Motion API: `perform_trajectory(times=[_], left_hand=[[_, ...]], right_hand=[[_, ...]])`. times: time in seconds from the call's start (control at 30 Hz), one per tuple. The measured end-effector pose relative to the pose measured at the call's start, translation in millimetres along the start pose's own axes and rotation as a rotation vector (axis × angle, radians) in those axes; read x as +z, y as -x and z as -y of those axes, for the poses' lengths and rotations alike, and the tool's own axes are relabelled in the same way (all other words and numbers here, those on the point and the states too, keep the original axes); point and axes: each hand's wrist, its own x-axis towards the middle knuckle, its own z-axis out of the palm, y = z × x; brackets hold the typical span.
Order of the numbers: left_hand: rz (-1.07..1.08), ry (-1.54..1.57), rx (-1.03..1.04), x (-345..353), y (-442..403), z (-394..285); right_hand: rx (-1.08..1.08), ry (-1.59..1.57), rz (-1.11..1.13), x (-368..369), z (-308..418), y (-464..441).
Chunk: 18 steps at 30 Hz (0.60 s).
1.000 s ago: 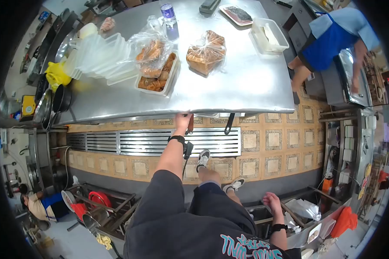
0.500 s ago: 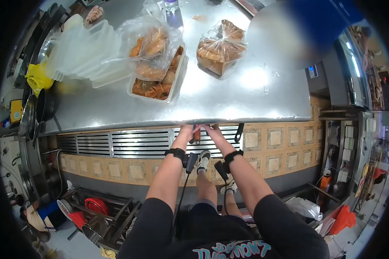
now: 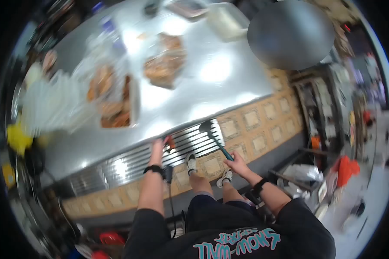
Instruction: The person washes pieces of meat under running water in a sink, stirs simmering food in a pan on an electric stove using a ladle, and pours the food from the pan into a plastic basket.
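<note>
Nearest to us, below the dark wristband (image 3: 260,185), our right hand (image 3: 237,164) has its fingers wrapped around the end of a green-handled spatula (image 3: 219,146). The spatula slants away from us, seen over the floor grate (image 3: 191,142), its broad dark end close to the table edge (whether the two touch, we cannot tell).

Our left hand (image 3: 157,149) reaches to the edge of the metal table (image 3: 209,97), just beside a red-handled tool (image 3: 170,143). Blur hides its fingertips, so we cannot say whether they are gripping that tool or loose.

We judge the step in hand to be handling the spatula at the table's near side; moving it further would call for a firm right grip and a path that keeps the broad end off the edge.

Beyond, on the table, we see a tub (image 3: 135,105) of brown food at left, then a clear bag of bread (image 3: 166,69), and farther off a pale container (image 3: 240,26).
</note>
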Motion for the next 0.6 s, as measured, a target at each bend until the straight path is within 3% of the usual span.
perform_trajectory(times=[0.07, 0.1, 0.13, 0.17, 0.23, 0.3, 0.37, 0.4, 0.43, 0.5, 0.53, 0.57, 0.6], left_hand=[[0.296, -0.312, 0.182, -38.8, -3.6, 8.5], [0.148, -0.062, -0.058, -45.1, -5.0, 4.0], [0.012, -0.024, -0.149, -15.6, 32.1, -29.9], [0.117, -0.055, -0.042, -43.9, 22.8, -18.4], [0.15, -0.256, -0.092, -10.4, 27.2, -27.2], [0.214, -0.457, -0.154, 48.0, 46.5, -22.3], [0.315, -0.636, -0.207, 104.3, 72.2, -7.1], [0.372, -0.716, -0.237, 127.0, 86.4, 3.3], [0.424, -0.786, -0.263, 146.2, 99.5, 15.2], [0.525, -0.921, -0.314, 181.0, 127.7, 39.8], [0.571, -0.992, -0.34, 197.0, 141.7, 54.0], [0.612, -1.059, -0.362, 213.5, 159.2, 65.8], [0.655, -1.117, -0.38, 225.9, 171.0, 78.8]], right_hand=[[0.062, -0.215, 0.096, -64.2, -27.2, 50.9], [0.075, -0.338, 0.125, -90.9, -43.6, 81.4], [-0.016, -0.173, -0.027, -112.3, -59.9, 111.0], [-0.063, 0.004, -0.188, -132.3, -79.2, 143.5], [-0.06, 0.285, -0.539, -158.7, -105.6, 219.9], [0.063, -0.132, -0.781, -164.2, -137.3, 290.9], [0.006, -0.449, -1.128, -148.9, -190.7, 344.5], [0.038, -0.384, -1.325, -143.5, -193.3, 378.7], [0.079, -0.676, -1.414, -135.4, -210.1, 408.6], [0.179, -0.428, -1.79, -121.0, -253.2, 464.0], [0.297, -0.452, -1.9, -113.4, -277.0, 491.5], [0.27, -0.401, -2.03, -117.0, -277.0, 526.5], [0.435, -0.496, -2.068, -113.8, -281.9, 556.9]])
